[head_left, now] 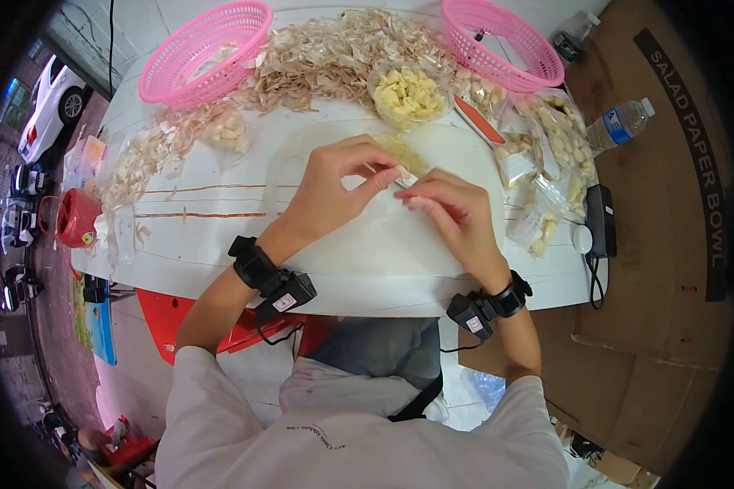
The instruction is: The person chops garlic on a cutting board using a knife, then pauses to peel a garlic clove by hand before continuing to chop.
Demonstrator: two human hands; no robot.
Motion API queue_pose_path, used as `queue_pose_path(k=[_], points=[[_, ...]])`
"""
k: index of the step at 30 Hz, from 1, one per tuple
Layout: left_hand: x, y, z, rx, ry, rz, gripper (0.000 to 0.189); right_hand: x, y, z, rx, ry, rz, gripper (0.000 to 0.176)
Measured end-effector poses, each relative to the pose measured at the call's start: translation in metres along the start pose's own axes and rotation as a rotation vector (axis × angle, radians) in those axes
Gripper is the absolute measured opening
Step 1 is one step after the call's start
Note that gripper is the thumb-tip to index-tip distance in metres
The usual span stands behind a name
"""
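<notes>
Pale garlic clove [400,174]: I held it pinched between the fingertips of my left hand [334,189] and right hand [453,208] above the white desk [220,236], apparently to work at its skin. The clear bowl of yellow peeled cloves [408,96] stood just beyond.

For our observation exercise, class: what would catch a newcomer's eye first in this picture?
Bright pink, the left basket and right basket flank a heap of skins at the table's far edge. At the centre, the left hand and right hand pinch a small clove together.
</notes>
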State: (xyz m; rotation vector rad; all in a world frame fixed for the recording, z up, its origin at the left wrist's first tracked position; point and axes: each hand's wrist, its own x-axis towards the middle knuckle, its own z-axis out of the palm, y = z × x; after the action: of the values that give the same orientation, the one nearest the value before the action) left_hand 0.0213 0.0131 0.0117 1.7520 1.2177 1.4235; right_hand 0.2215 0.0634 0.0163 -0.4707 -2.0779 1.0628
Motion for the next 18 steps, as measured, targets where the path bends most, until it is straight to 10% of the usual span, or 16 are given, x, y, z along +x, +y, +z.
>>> queue_pose_path(k=[4,18], points=[[0.000,-0.001,-0.002,-0.047,-0.013,-0.026,0.010,-0.001,-0.005,-0.007,-0.151,-0.262,0.081,0.010],[-0.001,0.005,0.002,0.013,-0.039,0.046,0.007,0.001,-0.008,-0.002,-0.159,0.125,0.087,0.014]])
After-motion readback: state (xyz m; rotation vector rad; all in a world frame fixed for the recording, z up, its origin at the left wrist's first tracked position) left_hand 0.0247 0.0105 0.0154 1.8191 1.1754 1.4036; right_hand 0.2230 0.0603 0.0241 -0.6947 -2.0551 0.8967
